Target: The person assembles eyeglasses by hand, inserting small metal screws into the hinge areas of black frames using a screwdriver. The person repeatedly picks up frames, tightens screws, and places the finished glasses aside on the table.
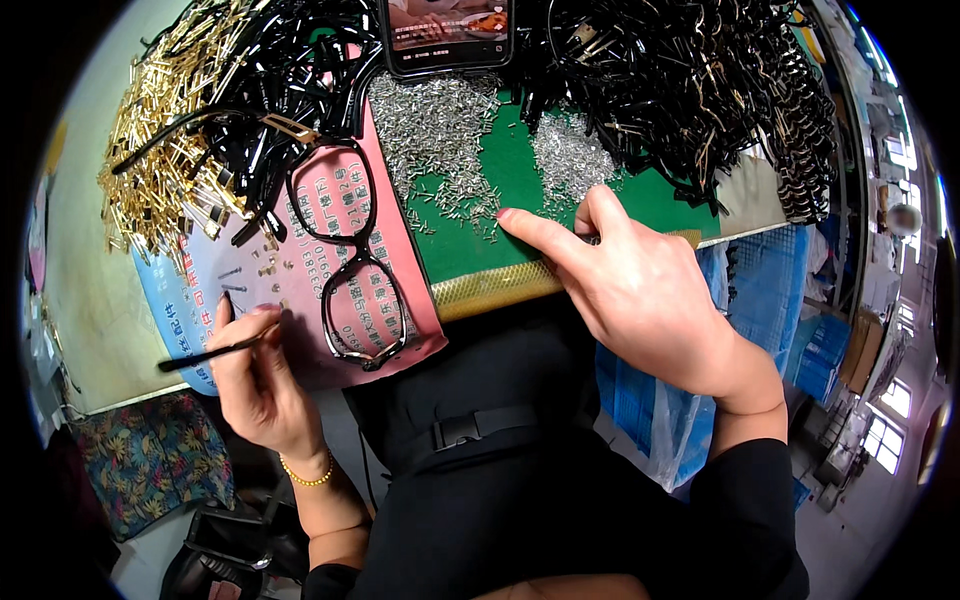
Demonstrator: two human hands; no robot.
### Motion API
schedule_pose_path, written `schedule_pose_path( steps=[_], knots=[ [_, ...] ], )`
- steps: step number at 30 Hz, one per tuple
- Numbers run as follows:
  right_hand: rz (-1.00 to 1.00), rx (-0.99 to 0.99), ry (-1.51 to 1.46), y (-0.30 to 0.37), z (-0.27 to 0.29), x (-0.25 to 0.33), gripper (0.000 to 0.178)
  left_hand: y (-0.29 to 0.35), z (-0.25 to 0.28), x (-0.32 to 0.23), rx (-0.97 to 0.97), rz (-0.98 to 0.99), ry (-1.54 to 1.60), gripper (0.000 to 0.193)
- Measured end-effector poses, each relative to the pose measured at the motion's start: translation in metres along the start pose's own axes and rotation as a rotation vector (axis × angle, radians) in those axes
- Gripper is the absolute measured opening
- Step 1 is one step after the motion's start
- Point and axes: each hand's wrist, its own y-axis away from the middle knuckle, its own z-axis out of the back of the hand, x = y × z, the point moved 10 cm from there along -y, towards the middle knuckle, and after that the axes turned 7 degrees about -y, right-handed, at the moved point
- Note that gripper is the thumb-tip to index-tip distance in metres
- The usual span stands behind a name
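Observation:
My left hand (262, 390) is closed, thumb and fingers pinching a thin black glasses temple (208, 354) whose end points left. Just beyond its fingertips, a few small screws (232, 272) and tiny gold-coloured bits lie on a pink and blue printed mat (305, 270). Black eyeglasses (404, 295) rest on this mat to the right, one temple reaching out to the upper left. My right hand (650, 300) is over the front edge of a green mat (508, 165), one digit stretched to loose silver metal pins (440, 130). Its other fingers are bent, their tips partly hidden.
Gold-coloured metal parts (170, 120) heap at the far left, beside black temples (310, 80). More black temples (690, 90) pile at the far right. A phone (448, 35) stands at the back, near a second pin pile (572, 155). Blue crates (760, 300) are below right.

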Motion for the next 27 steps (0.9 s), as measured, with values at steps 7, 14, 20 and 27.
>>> schedule_pose_path(
  steps=[7,14,20,27],
  knots=[
    [-0.044,-0.017,0.062,0.0,0.0,-0.001,0.069,0.017,0.012,-0.048,0.058,-0.287,0.006,0.022],
    [-0.04,0.003,-0.14,-0.004,0.008,0.001,0.063,0.038,-0.026,-0.074,0.195,-0.358,-0.023,0.033],
    [0.169,0.079,-0.312,-0.016,0.002,0.045,0.056,0.001,-0.026,-0.058,0.104,-0.234,0.105,0.033],
    [0.346,0.078,-0.205,-0.031,-0.015,0.066,0.067,-0.003,-0.034,-0.055,0.277,-0.244,0.13,0.025]
  ],
)
